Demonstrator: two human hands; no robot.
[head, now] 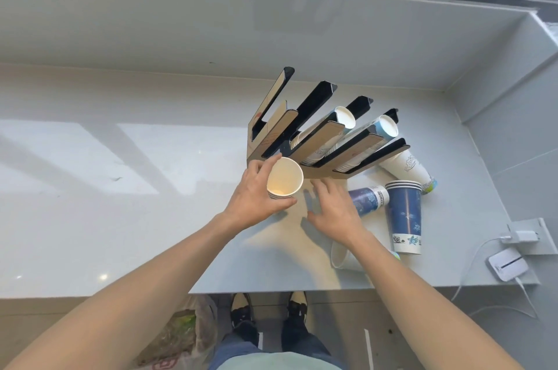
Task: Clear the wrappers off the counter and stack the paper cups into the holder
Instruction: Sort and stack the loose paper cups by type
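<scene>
My left hand (253,197) grips a short stack of white paper cups (283,179), mouth toward me, just in front of the holder's left slots. The cup holder (320,135) is a cardboard and black rack with several slots; two right slots hold cup stacks (345,117) (386,125). My right hand (333,209) hovers flat over the counter with fingers spread, holding nothing. To its right a blue cup (370,199) lies on its side, a blue stack (406,215) stands inverted, a white cup (410,168) lies by the holder, and another white cup (344,254) is partly hidden by my right forearm.
The grey counter (120,203) meets a wall below a window. A charger (525,236) and a small white device (507,264) with cables sit at the right edge. A plastic bag (181,330) stands on the floor beside my feet.
</scene>
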